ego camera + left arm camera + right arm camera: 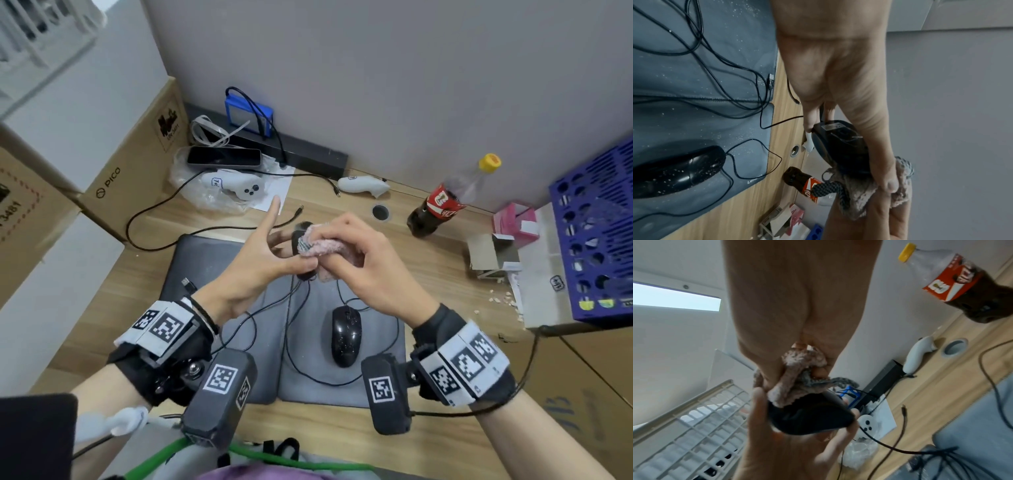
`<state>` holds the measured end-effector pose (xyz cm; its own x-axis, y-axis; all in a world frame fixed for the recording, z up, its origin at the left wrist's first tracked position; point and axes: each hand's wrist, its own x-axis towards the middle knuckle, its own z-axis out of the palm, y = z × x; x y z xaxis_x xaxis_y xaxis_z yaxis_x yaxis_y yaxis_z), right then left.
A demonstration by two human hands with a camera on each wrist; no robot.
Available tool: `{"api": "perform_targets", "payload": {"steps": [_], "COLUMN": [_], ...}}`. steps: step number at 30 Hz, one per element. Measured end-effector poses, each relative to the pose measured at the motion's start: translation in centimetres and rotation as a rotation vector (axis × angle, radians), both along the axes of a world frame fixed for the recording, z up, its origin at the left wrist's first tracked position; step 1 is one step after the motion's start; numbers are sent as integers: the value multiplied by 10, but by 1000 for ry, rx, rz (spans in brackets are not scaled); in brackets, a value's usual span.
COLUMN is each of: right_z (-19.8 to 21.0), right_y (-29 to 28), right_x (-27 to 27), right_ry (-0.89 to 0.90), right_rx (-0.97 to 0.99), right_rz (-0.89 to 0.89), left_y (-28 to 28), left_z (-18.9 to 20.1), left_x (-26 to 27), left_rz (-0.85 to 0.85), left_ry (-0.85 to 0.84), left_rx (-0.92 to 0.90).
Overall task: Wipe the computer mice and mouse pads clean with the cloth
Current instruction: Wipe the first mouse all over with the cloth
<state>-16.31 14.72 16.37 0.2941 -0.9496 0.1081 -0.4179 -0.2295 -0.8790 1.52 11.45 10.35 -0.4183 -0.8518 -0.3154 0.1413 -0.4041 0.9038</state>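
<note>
Step in hand: first mouse [301,251] being wiped in the air, lifted above the far edge of the mouse pads [318,380]; it is pinched by the left hand [255,260] between thumb and fingers, index finger stretched out; underside seen in the left wrist view, so it is held edge-on. Cloth [320,248] is bunched in the closed grip of the right hand [363,260] and pressed on the mouse's top shell. Second mouse [346,335] lies untouched on the right pad near the worktop's front edge, speckled with dust; pads also speckled. Next, by judgement: held mouse to be turned for its remaining faces, set down, cables kept clear; second mouse and pads are left to wipe.
</note>
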Motion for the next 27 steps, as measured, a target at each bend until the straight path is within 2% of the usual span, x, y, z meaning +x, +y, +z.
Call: {"api": "perform_targets", "payload": {"steps": [4, 9, 11, 15, 19, 23, 27], "right_z": [-6, -4, 5, 17, 11, 14, 9], "right_y": [-5, -26, -35, -41, -53, -59, -63], "right_x": [0, 12, 24, 38, 31, 46, 37], "right_ry": [-61, 18, 36, 102, 82, 113, 83], "right_rx": [13, 10, 15, 23, 139, 55, 181], "right_rz": [-13, -129, -71, 201, 121, 174, 128], "left_y": [-2, -9, -13, -22, -27, -34, -36], "left_z": [5, 9, 8, 7, 8, 8, 7], "left_x": [10, 20, 25, 41, 51, 53, 62], "left_rz": [2, -70, -115, -129, -182, -184, -254], "left_ry": [60, 46, -8, -40, -61, -37, -43], "left_rx": [53, 36, -7, -29, -57, -24, -49]}}
